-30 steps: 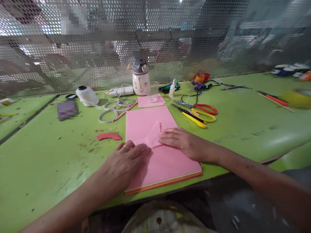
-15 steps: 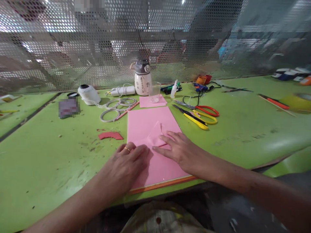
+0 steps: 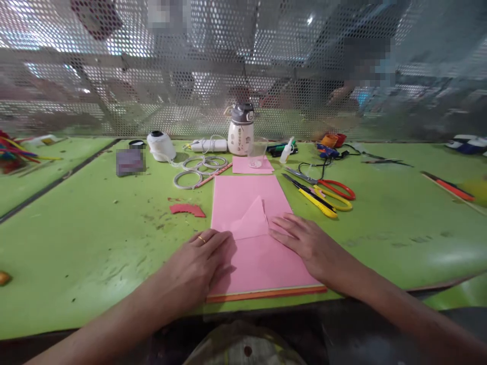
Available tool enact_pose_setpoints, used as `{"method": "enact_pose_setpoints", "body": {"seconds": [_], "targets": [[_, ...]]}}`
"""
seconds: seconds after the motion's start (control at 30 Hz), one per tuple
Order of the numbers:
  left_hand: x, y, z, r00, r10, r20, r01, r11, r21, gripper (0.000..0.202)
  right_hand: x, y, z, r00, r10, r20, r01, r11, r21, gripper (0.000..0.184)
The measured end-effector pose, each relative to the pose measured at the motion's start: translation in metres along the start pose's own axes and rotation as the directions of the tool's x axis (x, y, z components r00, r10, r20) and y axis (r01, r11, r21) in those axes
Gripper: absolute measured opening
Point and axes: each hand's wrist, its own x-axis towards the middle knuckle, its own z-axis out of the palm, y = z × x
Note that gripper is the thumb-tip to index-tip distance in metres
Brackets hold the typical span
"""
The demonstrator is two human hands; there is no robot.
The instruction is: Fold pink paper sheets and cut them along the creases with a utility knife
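Note:
A small piece of pink paper [image 3: 251,221], folded to a peak, lies on a stack of pink sheets [image 3: 266,266] at the table's front. Its left end runs under the fingertips of my left hand [image 3: 205,256], whose bent fingers are pressed together and closed on it. My right hand [image 3: 306,243] rests open and flat, fingers stretched apart, with its tips at the folded paper's right edge. Orange sheets [image 3: 268,295] show beneath the stack's front edge.
Scissors [image 3: 335,189] and a yellow cutter knife [image 3: 317,203] lie right of the stack. Behind it stand a plastic cup [image 3: 257,153], a bottle [image 3: 240,137] and a glue bottle [image 3: 287,151]. Left are tape rings [image 3: 188,179], a thread spool [image 3: 161,146] and a red paper scrap [image 3: 187,209].
My right hand has slid off the folded paper to its right edge, baring more of it. The peak now stands more plainly. The view has shifted slightly left.

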Motion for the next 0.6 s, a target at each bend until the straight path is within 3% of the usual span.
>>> {"method": "enact_pose_setpoints", "body": {"seconds": [0.2, 0.33, 0.5, 0.6], "targets": [[-0.007, -0.001, 0.009, 0.994, 0.022, -0.107, -0.019, 0.999, 0.031, 0.027, 0.0, 0.0, 0.005, 1.0, 0.008, -0.003, -0.008, 1.0, 0.001, 0.061], [-0.007, -0.001, 0.009, 0.987, 0.043, -0.153, -0.037, 0.998, 0.042, 0.029, 0.003, -0.008, -0.004, 1.0, -0.019, -0.015, 0.019, 0.999, -0.042, 0.055], [0.006, -0.012, -0.007, 1.0, 0.022, 0.002, -0.022, 0.998, -0.05, 0.022, 0.022, -0.018, -0.027, 0.993, -0.032, -0.117, 0.029, 0.999, -0.03, 0.044], [0.023, -0.023, -0.015, 0.999, -0.006, 0.05, 0.012, 0.994, -0.112, 0.022, 0.035, 0.007, -0.038, 0.99, 0.077, -0.122, -0.068, 0.995, 0.077, 0.032]]}}
